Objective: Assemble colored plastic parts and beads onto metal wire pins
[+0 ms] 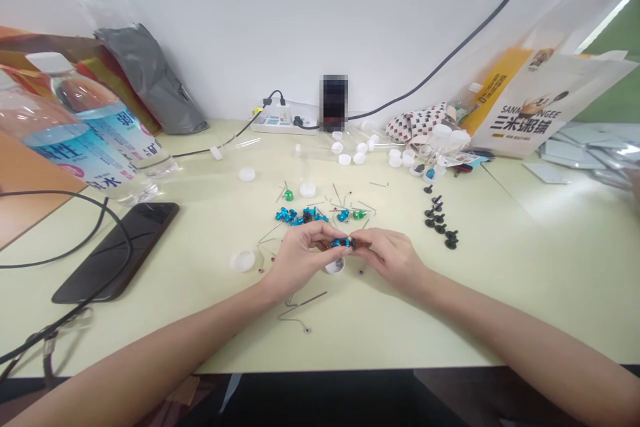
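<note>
Between the fingertips of both hands is a small blue and black metal part (342, 242), held over the middle of the table. My left hand (300, 253) pinches it from the left with thumb and fingers. My right hand (393, 255) closes on its right end; the fingertips hide what exactly they grip. Just below sits a small white cap (335, 266) with tiny pieces in it. Beyond the hands lie several blue metal parts (286, 215), a green part (359, 215) and thin bent rods. More bent rods (301, 305) lie nearer me.
Black screw-like pieces (440, 229) are scattered at right. White caps (359, 158) lie toward the wall near a power strip (273, 123). At left are a phone (117, 252), cables and water bottles (117, 123). A paper bag (545, 103) stands at back right.
</note>
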### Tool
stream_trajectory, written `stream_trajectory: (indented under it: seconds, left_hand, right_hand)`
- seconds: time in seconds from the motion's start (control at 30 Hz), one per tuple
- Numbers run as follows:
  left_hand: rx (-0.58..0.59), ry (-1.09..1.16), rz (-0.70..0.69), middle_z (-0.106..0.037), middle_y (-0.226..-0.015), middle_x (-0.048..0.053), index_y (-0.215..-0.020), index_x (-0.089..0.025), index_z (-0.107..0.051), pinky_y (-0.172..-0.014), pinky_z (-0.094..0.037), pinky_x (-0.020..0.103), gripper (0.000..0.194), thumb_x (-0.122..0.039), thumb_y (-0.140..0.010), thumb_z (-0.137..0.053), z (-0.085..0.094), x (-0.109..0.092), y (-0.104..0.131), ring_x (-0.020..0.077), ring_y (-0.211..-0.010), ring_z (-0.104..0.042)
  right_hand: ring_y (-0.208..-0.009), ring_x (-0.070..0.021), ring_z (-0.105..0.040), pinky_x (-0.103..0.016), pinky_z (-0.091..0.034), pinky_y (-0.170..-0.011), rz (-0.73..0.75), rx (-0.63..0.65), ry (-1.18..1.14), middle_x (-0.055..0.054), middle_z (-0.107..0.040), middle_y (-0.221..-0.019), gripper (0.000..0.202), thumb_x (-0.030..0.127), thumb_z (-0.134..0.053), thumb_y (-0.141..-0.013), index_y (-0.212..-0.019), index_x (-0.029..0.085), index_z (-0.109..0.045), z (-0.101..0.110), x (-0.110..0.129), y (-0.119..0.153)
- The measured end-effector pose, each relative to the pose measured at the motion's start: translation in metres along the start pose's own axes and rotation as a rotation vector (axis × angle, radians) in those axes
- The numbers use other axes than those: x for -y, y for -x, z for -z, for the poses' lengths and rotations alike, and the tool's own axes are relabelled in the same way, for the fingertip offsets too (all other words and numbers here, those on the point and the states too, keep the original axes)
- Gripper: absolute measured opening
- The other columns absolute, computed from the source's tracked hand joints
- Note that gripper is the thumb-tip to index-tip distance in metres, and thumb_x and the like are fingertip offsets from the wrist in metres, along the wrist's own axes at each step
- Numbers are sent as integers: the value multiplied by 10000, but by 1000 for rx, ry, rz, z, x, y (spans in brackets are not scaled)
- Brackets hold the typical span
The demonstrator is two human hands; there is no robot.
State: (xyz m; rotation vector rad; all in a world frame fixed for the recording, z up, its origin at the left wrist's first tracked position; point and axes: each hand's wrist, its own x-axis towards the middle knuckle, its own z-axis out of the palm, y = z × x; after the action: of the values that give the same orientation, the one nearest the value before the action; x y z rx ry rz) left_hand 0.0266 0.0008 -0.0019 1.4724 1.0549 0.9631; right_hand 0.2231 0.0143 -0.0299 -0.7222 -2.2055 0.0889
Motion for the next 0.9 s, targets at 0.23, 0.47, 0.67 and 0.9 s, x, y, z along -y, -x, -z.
stream_trajectory:
  seconds: [0.23,0.47,0.67,0.9]
  left_hand:
    - [7,-13,-19,-692,-845,66,-854,-140,-642,-672,-521,280,149,-250,-758,-673,0,1,0,167,-757,-647]
    - [10,-4,7,-695,-831,62,-857,-130,-649,-674,-531,279,152,-235,-752,-677,-2,0,0,163,-746,-653]
    - [11,-2,2,-690,-842,66,-858,-133,-649,-685,-533,286,164,-251,-749,-682,-1,1,0,171,-772,-653]
    - [6,-12,-10,-688,-806,54,-849,-140,-654,-646,-529,276,163,-256,-740,-687,-2,1,1,166,-730,-652]
  right_hand:
    - [-705,-131,-648,-256,-529,-662,-24,20,-7,-48,-679,-823,171,247,-505,-907,-1049,155,-527,0,-1,1]
    - [-700,-122,-642,-235,-514,-638,-15,10,5,-34,-678,-794,107,221,-500,-909,-991,170,-544,0,0,1]
    - [-705,-128,-640,-240,-512,-651,-32,32,4,-37,-676,-794,124,233,-498,-910,-1002,168,-548,0,-1,1]
    - [-682,-125,-638,-234,-506,-628,-25,19,8,-33,-676,-776,125,210,-458,-920,-976,178,-565,0,0,1]
